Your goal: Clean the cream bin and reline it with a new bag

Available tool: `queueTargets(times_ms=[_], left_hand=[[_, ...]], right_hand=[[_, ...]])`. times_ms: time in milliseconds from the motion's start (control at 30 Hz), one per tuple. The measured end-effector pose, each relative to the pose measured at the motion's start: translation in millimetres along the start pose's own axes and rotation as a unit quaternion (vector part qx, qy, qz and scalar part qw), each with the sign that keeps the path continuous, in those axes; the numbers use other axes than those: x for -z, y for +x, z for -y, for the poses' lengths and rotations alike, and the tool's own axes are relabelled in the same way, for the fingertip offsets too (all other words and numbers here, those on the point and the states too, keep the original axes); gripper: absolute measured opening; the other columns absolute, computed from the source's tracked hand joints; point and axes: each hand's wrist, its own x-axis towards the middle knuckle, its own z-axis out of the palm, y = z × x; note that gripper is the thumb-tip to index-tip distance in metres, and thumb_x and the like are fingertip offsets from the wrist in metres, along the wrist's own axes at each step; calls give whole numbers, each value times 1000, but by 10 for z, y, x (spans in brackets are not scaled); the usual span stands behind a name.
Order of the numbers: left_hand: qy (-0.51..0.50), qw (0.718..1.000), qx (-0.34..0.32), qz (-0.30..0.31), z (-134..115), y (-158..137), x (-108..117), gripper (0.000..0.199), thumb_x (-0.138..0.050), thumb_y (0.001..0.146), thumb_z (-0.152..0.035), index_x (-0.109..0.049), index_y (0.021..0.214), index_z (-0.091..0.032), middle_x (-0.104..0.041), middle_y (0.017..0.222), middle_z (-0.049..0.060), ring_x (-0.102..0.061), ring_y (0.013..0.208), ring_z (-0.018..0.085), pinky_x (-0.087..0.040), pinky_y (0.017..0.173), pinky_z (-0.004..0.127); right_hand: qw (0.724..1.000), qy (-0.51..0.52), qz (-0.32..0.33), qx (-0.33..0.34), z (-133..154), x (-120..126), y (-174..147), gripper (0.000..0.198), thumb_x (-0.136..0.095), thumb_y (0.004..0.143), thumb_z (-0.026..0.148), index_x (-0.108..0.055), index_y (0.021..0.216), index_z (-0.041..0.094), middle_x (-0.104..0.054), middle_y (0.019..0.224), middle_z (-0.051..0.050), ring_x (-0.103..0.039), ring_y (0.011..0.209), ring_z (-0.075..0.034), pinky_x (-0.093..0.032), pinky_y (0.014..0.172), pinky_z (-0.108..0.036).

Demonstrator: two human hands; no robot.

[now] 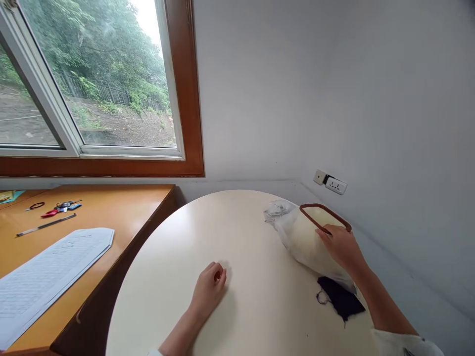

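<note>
The round desk's [159,301] curved rim runs behind the plastic bag [302,237]; pale surface stretches from there to the left hand [208,287], fingers loosely curled. The right hand's [340,243] grip pinches the brown frame [336,215] over the bag — dark cloth [341,299] beside it. Handwriting on the papers [55,272] is too small to read.

A sliding window [111,59] is filling the upper left, its pale frame [129,152] sitting within a reddish-brown wooden casing [191,99]. Beyond the glass, leafy trees [107,54] are rising behind a dark railing fence [115,95] and a brown slope [129,127], while bright sky [146,17] is showing above. Plain whitish walls [256,89] are meeting in a corner, the right one carrying a power socket [336,186] and a smaller wall plate [319,177]. Below, an orange-brown wooden desk [122,207] is standing beside a round cream table [178,257], both surfaces catching a soft sheen.
</note>
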Motion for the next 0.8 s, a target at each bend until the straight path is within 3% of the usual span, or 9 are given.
queueTargets(times_ms=[133, 267, 333, 500, 667, 800], left_hand=[[-16, 1000, -9, -16, 9, -5, 4, 26, -36, 84, -30, -32, 61, -20, -41, 63, -2, -35, 57, 12, -31, 52, 24], [-41, 998, -21, -36, -19, -11, 17, 25, -36, 86, -31, -38, 63, -20, -43, 67, 0, -40, 61, 14, -33, 49, 23], [-45, 997, -35, -55, -57, -25, 39, 22, -36, 87, -31, -44, 70, -20, -45, 71, 2, -45, 66, 15, -37, 51, 24], [-50, 987, -88, -127, -136, -67, 108, 19, -43, 86, -29, -47, 103, -20, -51, 99, 9, -52, 94, 21, -45, 81, 37], [-70, 979, -121, -152, -94, -69, 85, 58, -54, 81, -30, -25, 131, -22, -38, 129, 14, -35, 124, 27, -32, 101, 48], [-102, 979, -122, -129, -63, -73, 27, 87, -63, 74, -33, -6, 139, -23, -21, 143, 15, -21, 133, 31, -25, 106, 52]], right_hand=[[995, 15, -88, 48, 103, 136, -99, 34, -36, 87, 44, -53, 71, 19, -60, 71, -5, -54, 75, -22, -37, 75, -39], [968, 32, -209, 133, 351, 395, -214, 29, -43, 86, 43, -53, 72, 19, -62, 76, -5, -56, 76, -21, -40, 78, -39], [956, 58, -233, 167, 526, 508, -273, 25, -47, 85, 39, -53, 73, 19, -62, 78, -6, -57, 77, -20, -42, 79, -38], [940, 114, -199, 252, 985, 464, -421, 13, -53, 84, 30, -54, 76, 20, -61, 75, -4, -58, 87, -21, -39, 89, -42], [943, 138, -106, 284, 1390, 53, -575, 12, -50, 85, 23, -51, 73, 20, -61, 75, -3, -58, 86, -21, -36, 94, -46], [938, 179, -81, 286, 1684, -182, -704, 12, -50, 84, 19, -51, 72, 20, -62, 74, -1, -59, 82, -19, -25, 101, -53]])
